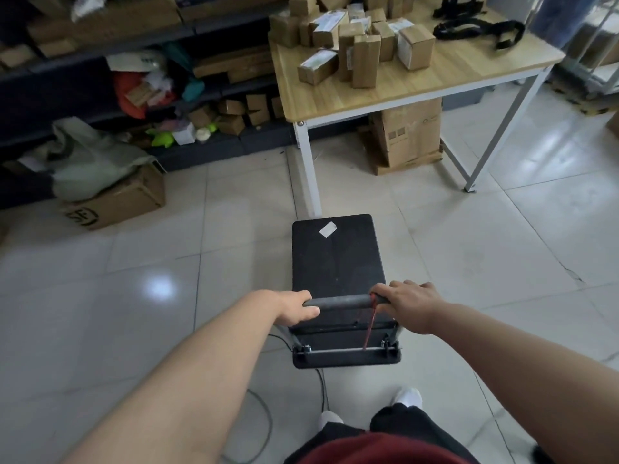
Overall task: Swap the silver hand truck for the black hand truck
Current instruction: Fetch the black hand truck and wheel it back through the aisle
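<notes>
Nearest the viewer, a thin grey cable [264, 416] trails across the pale glossy tiled floor [140, 279] beside the person's white-shod feet. Just beyond, the left hand [294, 308] and right hand [407, 304] each close around one end of the dark foam-padded horizontal handle bar [341, 301] of the black flat-deck folding hand truck [336, 262]; the fingers of both hands wrap the bar fully, the left at its left end, the right at its right end, where a red elastic cord [370, 329] hangs down to the hinge rail. The truck stands on the floor directly ahead of the person, its deck bare apart from a small white label [327, 228] near the far edge, and that far edge lies close to the white metal leg [310, 169] at the near-left corner of the light wooden counter [385, 85]. Judged from its rigid deck, metal hinge and empty load, the truck should roll easily and steer stiffly; the padded bar gives a non-slip hold, and a two-handed grip at its ends should give the best control of direction. The hinged handle may fold if pushed downward. Further off, small brown cardboard boxes [351, 45] crowd the counter's far-left area, with black webbing straps [479, 30] towards the far-right corner. No silver hand truck is visible.
</notes>
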A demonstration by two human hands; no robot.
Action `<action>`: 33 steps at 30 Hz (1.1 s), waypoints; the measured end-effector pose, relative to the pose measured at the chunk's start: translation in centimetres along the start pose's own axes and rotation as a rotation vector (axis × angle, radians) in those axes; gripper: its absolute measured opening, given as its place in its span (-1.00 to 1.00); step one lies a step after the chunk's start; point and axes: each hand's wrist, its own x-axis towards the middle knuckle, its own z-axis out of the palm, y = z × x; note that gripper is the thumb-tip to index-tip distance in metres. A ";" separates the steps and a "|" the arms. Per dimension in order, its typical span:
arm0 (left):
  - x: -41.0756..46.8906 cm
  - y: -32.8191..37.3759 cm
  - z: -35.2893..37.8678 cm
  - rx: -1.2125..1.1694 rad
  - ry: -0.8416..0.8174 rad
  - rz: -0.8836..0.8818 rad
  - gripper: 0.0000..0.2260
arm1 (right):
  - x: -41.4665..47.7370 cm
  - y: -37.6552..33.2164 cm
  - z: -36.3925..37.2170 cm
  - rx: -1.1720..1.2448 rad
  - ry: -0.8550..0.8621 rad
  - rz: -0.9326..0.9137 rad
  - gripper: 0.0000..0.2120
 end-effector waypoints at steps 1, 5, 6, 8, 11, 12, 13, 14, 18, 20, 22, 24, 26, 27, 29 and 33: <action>-0.2 -0.7 0.4 -0.014 0.029 -0.011 -0.68 | 0.3 -0.7 0.0 -0.005 0.005 -0.005 -0.78; -1.2 -3.2 1.8 -0.047 0.136 -0.050 -0.65 | 1.4 -3.2 0.3 -0.011 -0.003 -0.041 -0.78; -1.4 -3.8 2.1 -0.047 0.162 -0.057 -0.66 | 1.6 -3.7 0.3 -0.015 -0.007 -0.049 -0.78; -1.8 -4.8 2.4 -0.042 0.194 -0.071 -0.67 | 2.1 -4.8 0.3 -0.029 -0.008 -0.066 -0.78; -2.2 -5.9 2.6 -0.068 0.201 -0.097 -0.68 | 2.9 -5.9 0.0 -0.071 -0.008 -0.098 -0.77; -2.3 -6.2 2.7 -0.088 0.208 -0.109 -0.68 | 3.3 -6.2 -0.2 -0.090 -0.010 -0.106 -0.76; -2.4 -6.4 2.8 -0.110 0.225 -0.124 -0.67 | 3.7 -6.5 -0.5 -0.108 -0.012 -0.113 -0.75; -2.4 -6.5 2.8 -0.130 0.253 -0.144 -0.66 | 4.3 -6.7 -0.9 -0.121 -0.013 -0.118 -0.74; -2.4 -6.4 3.4 -0.176 0.433 -0.251 -0.66 | 6.9 -7.5 -2.2 -0.146 -0.002 -0.139 -0.71; -2.3 -6.7 3.5 -0.153 0.509 -0.288 -0.67 | 8.0 -8.0 -2.2 -0.148 -0.005 -0.163 -0.70; -2.2 -7.7 3.0 -0.123 0.515 -0.296 -0.67 | 9.1 -8.6 -2.3 -0.138 -0.024 -0.197 -0.69; -2.4 -9.0 2.4 -0.119 0.452 -0.291 -0.68 | 10.0 -9.1 -2.4 -0.115 -0.083 -0.251 -0.67; -2.7 -10.1 2.2 -0.157 0.355 -0.286 -0.69 | 10.6 -9.5 -2.4 -0.086 -0.206 -0.315 -0.67; -2.9 -10.4 2.3 -0.181 0.315 -0.286 -0.69 | 10.7 -9.6 -2.3 -0.078 -0.264 -0.349 -0.67; -3.2 -10.7 2.6 -0.193 0.287 -0.295 -0.71 | 11.1 -9.9 -2.0 -0.066 -0.316 -0.401 -0.67; -3.2 -10.8 1.4 -0.249 0.270 -0.342 -0.74 | 13.0 -10.2 -3.3 -0.132 -0.331 -0.484 -0.69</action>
